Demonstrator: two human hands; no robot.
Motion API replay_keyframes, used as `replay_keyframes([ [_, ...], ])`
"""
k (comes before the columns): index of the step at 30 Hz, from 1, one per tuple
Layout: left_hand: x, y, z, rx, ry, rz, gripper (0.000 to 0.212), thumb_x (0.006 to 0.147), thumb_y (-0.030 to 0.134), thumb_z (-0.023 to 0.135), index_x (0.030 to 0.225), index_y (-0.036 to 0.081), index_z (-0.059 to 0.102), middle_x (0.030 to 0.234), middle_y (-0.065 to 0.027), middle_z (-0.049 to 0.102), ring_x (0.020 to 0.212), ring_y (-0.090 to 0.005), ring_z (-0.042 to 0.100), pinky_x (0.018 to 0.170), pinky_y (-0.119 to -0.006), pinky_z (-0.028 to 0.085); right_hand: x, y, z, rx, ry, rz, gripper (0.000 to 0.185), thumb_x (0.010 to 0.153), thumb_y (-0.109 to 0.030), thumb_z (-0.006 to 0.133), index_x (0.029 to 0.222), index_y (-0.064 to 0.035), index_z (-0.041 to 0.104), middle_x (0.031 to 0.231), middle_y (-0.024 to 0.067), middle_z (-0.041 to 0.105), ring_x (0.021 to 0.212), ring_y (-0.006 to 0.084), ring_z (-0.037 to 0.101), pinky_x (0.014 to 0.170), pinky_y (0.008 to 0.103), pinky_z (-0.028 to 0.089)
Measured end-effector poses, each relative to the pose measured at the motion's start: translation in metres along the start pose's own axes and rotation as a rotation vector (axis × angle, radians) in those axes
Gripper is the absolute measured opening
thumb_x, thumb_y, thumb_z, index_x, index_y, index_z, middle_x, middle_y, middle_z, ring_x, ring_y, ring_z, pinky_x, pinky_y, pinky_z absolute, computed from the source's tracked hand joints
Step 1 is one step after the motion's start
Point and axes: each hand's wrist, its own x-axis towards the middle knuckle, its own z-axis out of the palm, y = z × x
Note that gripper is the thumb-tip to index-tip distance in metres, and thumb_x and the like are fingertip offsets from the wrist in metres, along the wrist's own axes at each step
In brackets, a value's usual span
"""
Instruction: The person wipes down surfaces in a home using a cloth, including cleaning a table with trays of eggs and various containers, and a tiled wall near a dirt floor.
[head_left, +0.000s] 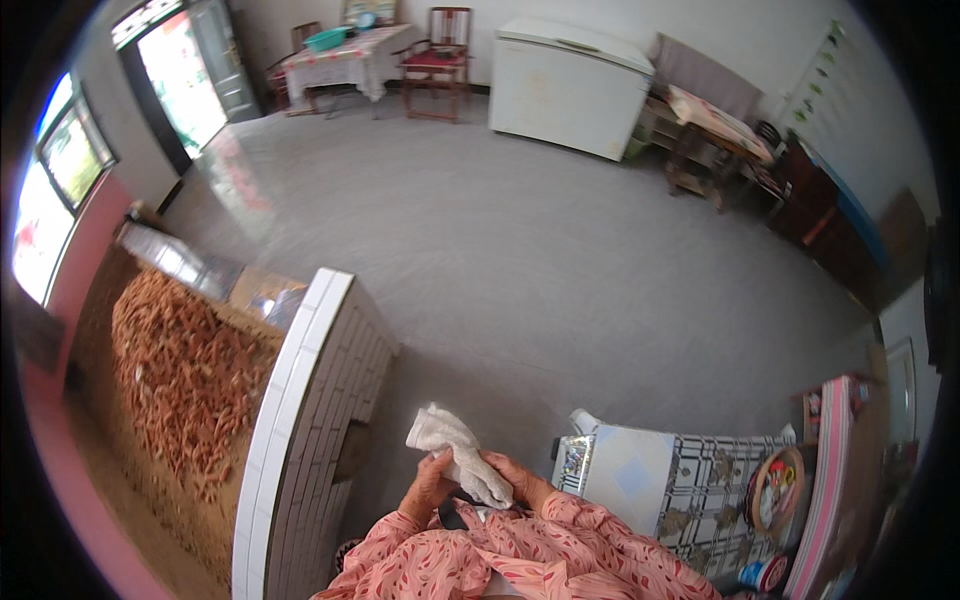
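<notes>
A crumpled whitish cloth (459, 448) is held in both hands in front of my body, at the bottom centre of the head view. My left hand (433, 480) grips it from the left, with the thumb on top. On the other side, my right hand (516, 477) closes around its right edge. One end of the cloth sticks up past my left hand, and the other hangs down towards my lap. Pink patterned sleeves cover both arms.
A white-tiled low wall (300, 360) stands at my left, with a heap of orange-brown pieces (195, 375) beyond it. At my right are a tiled surface (637, 472) and a round basket (776, 491) of small items. A white chest freezer (562, 90) stands across the grey floor.
</notes>
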Motion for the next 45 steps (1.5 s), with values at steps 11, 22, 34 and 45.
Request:
replay_keyframes([
  [11,0.156,0.093,0.105,0.385,-0.023,0.074,0.039,0.083,0.014,0.062,0.117,0.000,0.048,0.108,-0.0104,0.057,0.096,-0.0239,0.059,0.080,-0.038,0.050,0.044,-0.156,-0.021,-0.785,0.289,-0.539,0.087,0.078,-0.047,0.065,0.138,-0.0007,0.023,0.129,0.0175,0.044,0.121,0.0272,0.042,0.099,0.0351,0.034],
  [22,0.341,0.083,0.248,0.875,-0.181,-0.306,0.047,0.078,0.019,0.071,0.115,-0.001,0.049,0.103,-0.0104,0.060,0.092,-0.0197,0.058,0.078,-0.032,0.049,0.042,-0.270,-0.079,-0.384,0.714,-0.626,0.039,0.083,-0.016,0.060,0.117,0.0011,0.052,0.103,0.0088,0.060,0.091,0.0134,0.055,0.078,0.0269,0.045],
  [34,0.526,-0.033,0.470,0.821,-0.476,-0.551,0.045,0.085,0.017,0.058,0.123,-0.002,0.042,0.112,-0.0137,0.054,0.100,-0.0272,0.056,0.084,-0.041,0.049,-0.027,-0.466,-0.280,0.308,1.028,-0.961,0.030,0.085,-0.017,0.057,0.110,-0.0006,0.058,0.098,0.0076,0.062,0.089,0.0173,0.056,0.077,0.0310,0.046],
  [45,0.681,-0.131,0.635,0.993,-0.647,-0.669,0.046,0.085,0.019,0.052,0.124,-0.001,0.039,0.115,-0.0140,0.050,0.103,-0.0237,0.053,0.080,-0.036,0.049,-0.109,-0.669,-0.349,-0.336,0.958,-1.098,0.096,0.073,-0.032,0.070,0.138,0.0062,0.011,0.131,0.0193,0.037,0.121,0.0231,0.039,0.100,0.0320,0.032],
])
